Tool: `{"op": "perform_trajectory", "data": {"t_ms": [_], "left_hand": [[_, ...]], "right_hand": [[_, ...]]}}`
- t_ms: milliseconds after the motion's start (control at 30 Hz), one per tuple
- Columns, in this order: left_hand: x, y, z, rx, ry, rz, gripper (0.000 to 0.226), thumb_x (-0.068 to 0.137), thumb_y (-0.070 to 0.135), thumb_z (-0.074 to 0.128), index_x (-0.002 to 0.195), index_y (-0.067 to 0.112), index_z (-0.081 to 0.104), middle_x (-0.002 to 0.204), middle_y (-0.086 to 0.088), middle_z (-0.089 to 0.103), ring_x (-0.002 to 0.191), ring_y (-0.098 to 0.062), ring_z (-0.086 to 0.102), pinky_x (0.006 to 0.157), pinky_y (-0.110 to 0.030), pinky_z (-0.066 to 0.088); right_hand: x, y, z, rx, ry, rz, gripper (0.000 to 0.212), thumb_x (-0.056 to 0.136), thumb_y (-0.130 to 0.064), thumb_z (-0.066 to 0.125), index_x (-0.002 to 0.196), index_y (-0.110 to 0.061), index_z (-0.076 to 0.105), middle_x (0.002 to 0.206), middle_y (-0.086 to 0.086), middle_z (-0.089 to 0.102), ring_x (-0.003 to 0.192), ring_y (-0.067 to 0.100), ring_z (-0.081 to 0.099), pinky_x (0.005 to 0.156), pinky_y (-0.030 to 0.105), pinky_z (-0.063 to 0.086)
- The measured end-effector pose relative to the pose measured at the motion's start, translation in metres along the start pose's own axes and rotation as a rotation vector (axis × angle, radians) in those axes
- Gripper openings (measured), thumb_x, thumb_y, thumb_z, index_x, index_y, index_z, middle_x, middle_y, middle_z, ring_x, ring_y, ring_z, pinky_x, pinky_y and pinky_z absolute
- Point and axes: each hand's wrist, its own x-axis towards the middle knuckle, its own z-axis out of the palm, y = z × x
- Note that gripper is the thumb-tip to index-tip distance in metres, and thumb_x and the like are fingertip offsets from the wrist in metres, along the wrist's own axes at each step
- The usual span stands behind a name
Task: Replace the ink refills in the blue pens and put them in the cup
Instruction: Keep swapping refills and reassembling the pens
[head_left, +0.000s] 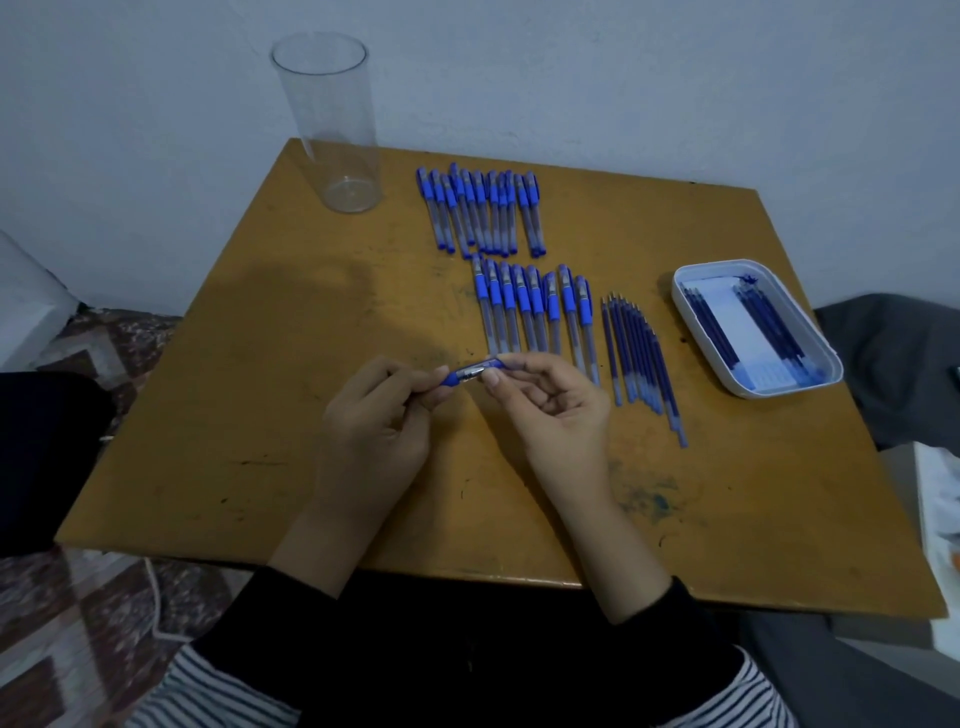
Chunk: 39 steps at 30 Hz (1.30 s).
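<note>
One clear cup (332, 130) on the worktop (260, 364). Far row of pens (480, 213): roughly a dozen, overlapping. Near row of pens (530, 312): eight. One single pen (470, 373) apart. Loose refills (641, 353): about ten. One white tray (748, 391), holding two bunches of tray refills (774, 322), too packed to count.

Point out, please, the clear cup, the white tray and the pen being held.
clear cup (332, 130): head view, on its side wall.
white tray (717, 265): head view, on its far rim.
held pen (470, 372): head view, on its exposed middle section.
</note>
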Motion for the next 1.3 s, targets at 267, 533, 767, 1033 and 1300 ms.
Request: {"op": "perform_trajectory", "data": {"t_ms": [267,533,767,1033,1300], "left_hand": [[0.003,0.004,0.002,-0.002,0.009,0.024,0.009,0.091,0.008,0.073,0.095,0.001,0.077,0.085,-0.005,0.067,0.072,-0.018,0.063,0.062,-0.034,0.051],[0.009,0.004,-0.003,-0.041,-0.025,-0.044,0.017,0.093,0.011,0.07,0.108,0.006,0.077,0.099,-0.001,0.073,0.087,-0.008,0.067,0.076,-0.019,0.053],[0.044,-0.024,0.003,0.064,-0.082,-0.142,0.024,0.101,0.019,0.058,0.114,0.01,0.075,0.111,0.003,0.072,0.105,-0.005,0.064,0.093,-0.013,0.046],[0.09,-0.066,0.035,0.337,-0.44,-0.263,0.05,0.104,0.036,0.049,0.147,0.011,0.052,0.153,-0.011,0.048,0.142,-0.03,0.042,0.118,-0.046,0.029],[0.106,-0.077,0.046,0.402,-0.527,-0.318,0.057,0.106,0.043,0.041,0.157,0.019,0.034,0.166,-0.002,0.026,0.154,-0.021,0.018,0.124,-0.036,0.006]], "right_hand": [[0.001,-0.002,0.001,0.014,0.001,-0.027,0.015,0.087,0.003,0.068,0.101,-0.001,0.065,0.098,0.013,0.072,0.091,0.017,0.071,0.081,0.024,0.056],[0.016,-0.014,0.002,0.041,-0.018,-0.046,0.013,0.086,0.0,0.069,0.098,-0.004,0.066,0.099,0.013,0.073,0.09,0.02,0.071,0.08,0.026,0.057],[0.089,-0.032,-0.002,-0.208,-0.097,0.016,0.005,0.088,-0.01,0.072,0.093,-0.01,0.071,0.085,-0.001,0.071,0.079,0.005,0.066,0.074,0.018,0.054],[0.173,-0.01,0.014,-0.604,-0.355,0.038,0.007,0.087,-0.017,0.075,0.09,-0.011,0.074,0.087,0.015,0.071,0.085,0.029,0.067,0.076,0.032,0.057],[0.19,0.016,0.017,-0.689,-0.379,0.039,0.009,0.087,-0.023,0.075,0.095,-0.018,0.076,0.087,0.001,0.073,0.086,0.013,0.067,0.076,0.02,0.055]]}}
